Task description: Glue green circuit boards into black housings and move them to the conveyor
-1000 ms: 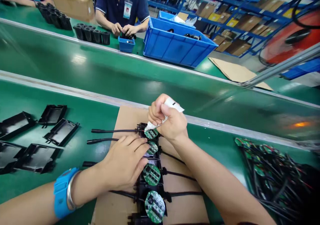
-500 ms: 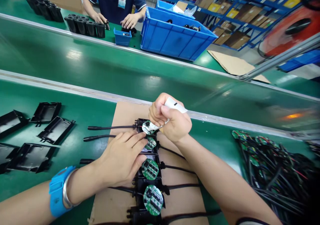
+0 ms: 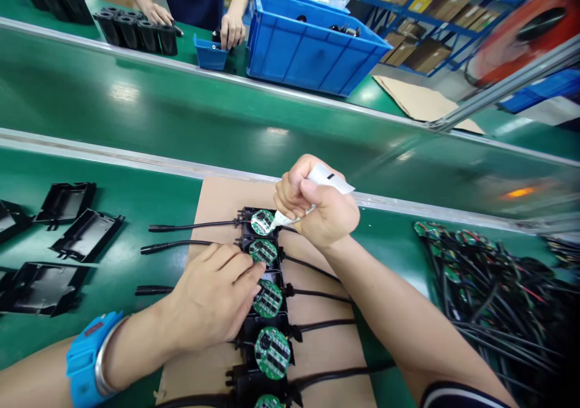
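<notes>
A column of black housings with round green circuit boards [image 3: 272, 352] and black cables lies on a brown cardboard sheet [image 3: 326, 359]. My right hand [image 3: 317, 205] is closed round a white squeeze tube [image 3: 317, 187], its nozzle touching the topmost board [image 3: 261, 221]. My left hand [image 3: 212, 296], with a blue wristband, lies flat on the housings, its fingertips pressing beside the second board [image 3: 263, 251] and the third board [image 3: 268, 299].
Empty black housings [image 3: 86, 236] lie at the left on the green bench. A tangle of wired boards [image 3: 493, 299] sits at the right. Across the conveyor belt [image 3: 181, 118] a person works beside a blue bin [image 3: 312, 51], a small blue tray [image 3: 211, 54] and black cylinders [image 3: 136, 30].
My left hand slid down the column toward me, uncovering the second board. The tube tip stays on the top board. The person opposite moved one hand apart to the cylinders.
</notes>
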Action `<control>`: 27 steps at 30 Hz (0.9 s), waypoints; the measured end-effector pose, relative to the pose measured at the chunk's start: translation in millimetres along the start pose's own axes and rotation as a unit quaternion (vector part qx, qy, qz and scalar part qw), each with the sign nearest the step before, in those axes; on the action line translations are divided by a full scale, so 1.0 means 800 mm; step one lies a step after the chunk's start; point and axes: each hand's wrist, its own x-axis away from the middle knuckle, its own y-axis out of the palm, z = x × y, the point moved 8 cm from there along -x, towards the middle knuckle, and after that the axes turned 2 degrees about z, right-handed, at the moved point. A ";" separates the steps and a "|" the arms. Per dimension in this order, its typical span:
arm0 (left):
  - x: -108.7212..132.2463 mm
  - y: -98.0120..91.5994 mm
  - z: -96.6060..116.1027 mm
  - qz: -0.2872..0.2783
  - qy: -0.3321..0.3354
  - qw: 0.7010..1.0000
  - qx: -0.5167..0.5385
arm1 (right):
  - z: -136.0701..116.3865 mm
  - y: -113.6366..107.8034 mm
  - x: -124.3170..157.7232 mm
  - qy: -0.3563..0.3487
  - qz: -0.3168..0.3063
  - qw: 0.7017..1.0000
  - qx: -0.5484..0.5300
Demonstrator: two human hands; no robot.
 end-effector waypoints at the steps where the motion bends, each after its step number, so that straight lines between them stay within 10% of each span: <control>1: 0.001 0.000 0.002 -0.002 0.005 1.000 -0.004 | 0.000 0.001 -0.002 -0.003 0.001 1.000 0.001; 17: 0.017 0.022 0.013 -0.080 0.021 0.992 -0.095 | -0.011 -0.002 -0.004 -0.020 -0.004 1.000 0.010; 27: 0.020 0.023 0.016 -0.100 0.015 0.990 -0.096 | 0.017 0.046 0.049 0.069 -0.071 0.994 -0.046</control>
